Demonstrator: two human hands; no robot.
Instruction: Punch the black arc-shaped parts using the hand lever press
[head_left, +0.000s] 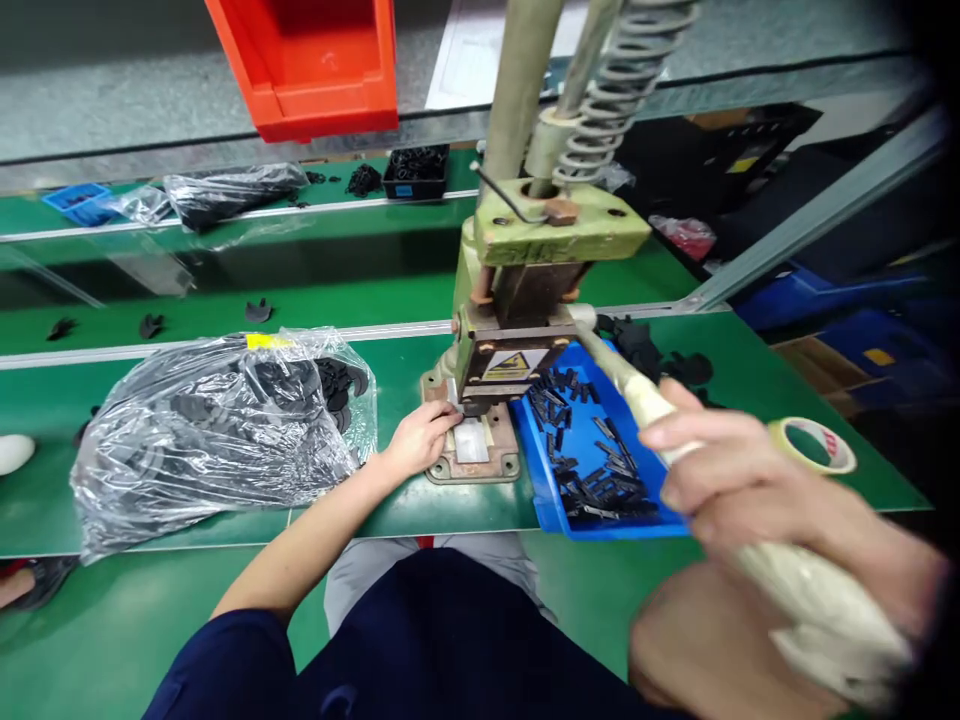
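A green hand press [525, 300] stands on the green bench with a spring on top and a long tape-wrapped lever [645, 395] that slopes toward me. My right hand [742, 480] is closed round that lever, close to the camera and blurred. My left hand [421, 437] rests at the press's rusty base plate [472, 455], fingers pinched at the die; whatever they hold is too small to make out. A blue tray [547, 480] of small black parts lies right of the base.
A clear plastic bag [217, 430] of black parts lies left of the press. A tape roll [814, 445] sits at the right. An orange bin [315, 65], a black box [416, 172] and more bags stand behind the conveyor. Loose black parts [259, 311] lie on the belt.
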